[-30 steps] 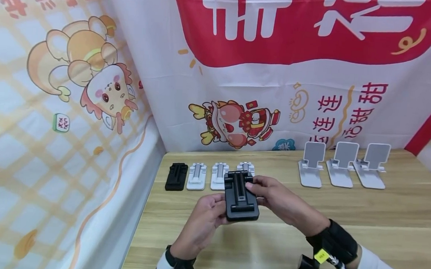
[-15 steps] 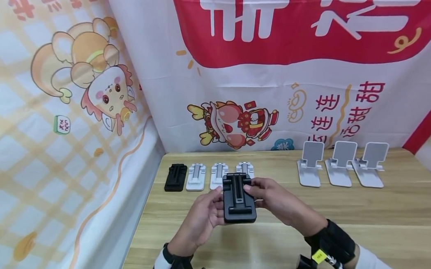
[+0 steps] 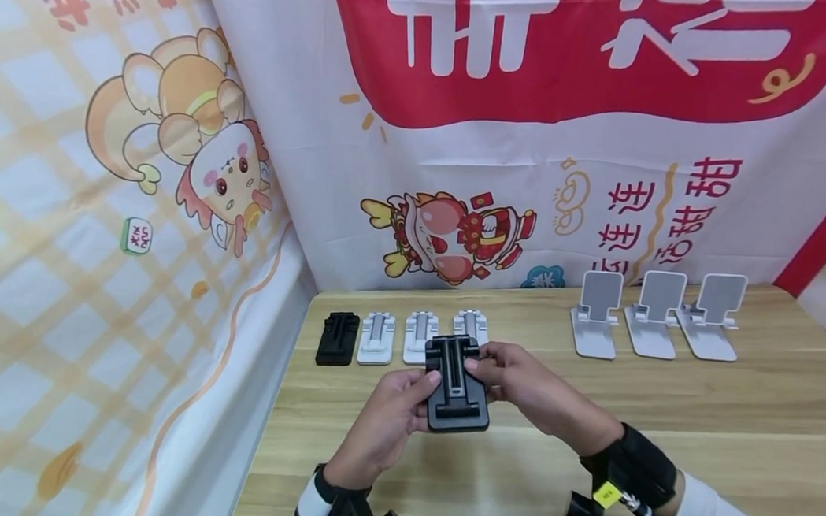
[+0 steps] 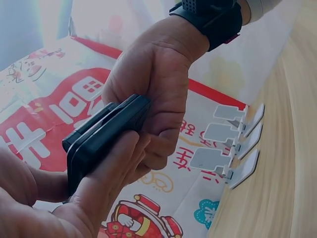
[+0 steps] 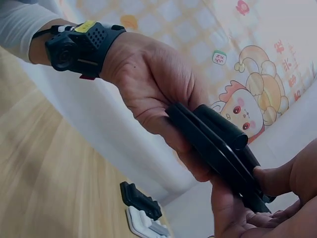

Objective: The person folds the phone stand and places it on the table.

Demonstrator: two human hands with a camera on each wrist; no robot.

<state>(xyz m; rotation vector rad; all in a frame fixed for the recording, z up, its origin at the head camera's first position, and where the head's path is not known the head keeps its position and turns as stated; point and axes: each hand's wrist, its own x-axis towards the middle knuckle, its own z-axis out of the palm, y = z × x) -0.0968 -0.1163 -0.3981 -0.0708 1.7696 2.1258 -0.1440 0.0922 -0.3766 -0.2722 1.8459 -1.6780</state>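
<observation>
A black phone stand (image 3: 457, 407), folded flat, is held above the table between both hands. My left hand (image 3: 383, 422) grips its left edge, thumb on the front face and fingers behind. On the other side my right hand (image 3: 522, 381) pinches the upper right edge, its thumb on the front. The left wrist view shows the folded stand (image 4: 106, 136) edge-on as a thin stack of plates. Seen from the right wrist, the stand (image 5: 218, 144) has a round hinge bar, and the left hand's fingers lie along its underside.
On the wooden table (image 3: 655, 478), a folded black stand (image 3: 338, 339) and several folded white stands (image 3: 377, 339) form a row at back left. Three unfolded white stands (image 3: 597, 317) stand upright at back right. Printed cloth (image 3: 462, 158) hangs behind and on the left.
The left thumb lifted off the stand half a second ago and now lies on its front edge. The held stand has come slightly down and left, with the right hand still holding it.
</observation>
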